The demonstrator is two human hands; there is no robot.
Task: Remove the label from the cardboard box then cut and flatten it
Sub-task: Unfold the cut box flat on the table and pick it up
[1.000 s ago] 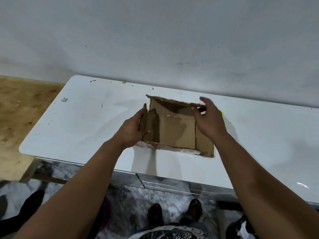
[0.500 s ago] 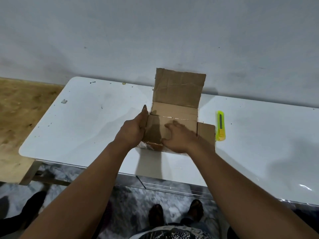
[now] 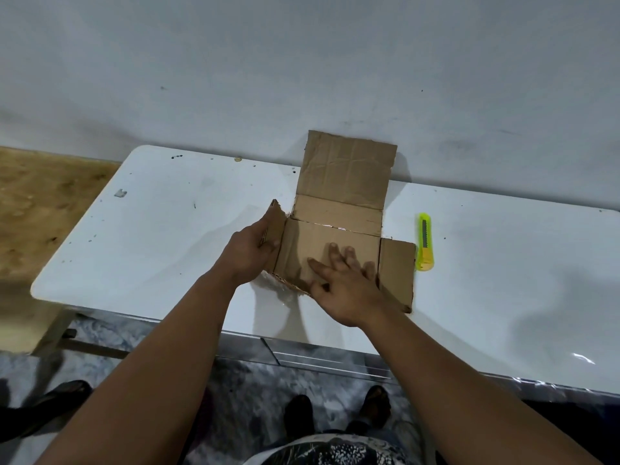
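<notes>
A brown cardboard box (image 3: 339, 216), cut open, lies spread on the white table (image 3: 167, 236). Its far flap leans up against the wall and its right flap lies flat. My left hand (image 3: 250, 251) grips the left side flap, which still stands tilted up. My right hand (image 3: 342, 290) rests palm down with fingers spread on the box's middle panel, pressing it to the table. No label is visible on the cardboard.
A yellow-green utility knife (image 3: 424, 242) lies on the table just right of the box. The grey wall stands right behind the table. A wooden surface (image 3: 37, 209) is at the left. Feet and a dark floor show below the table's front edge.
The far flap swung up and back against the wall. My right hand left the far edge and came down flat on the middle panel, then spread its fingers. The knife came into view.
</notes>
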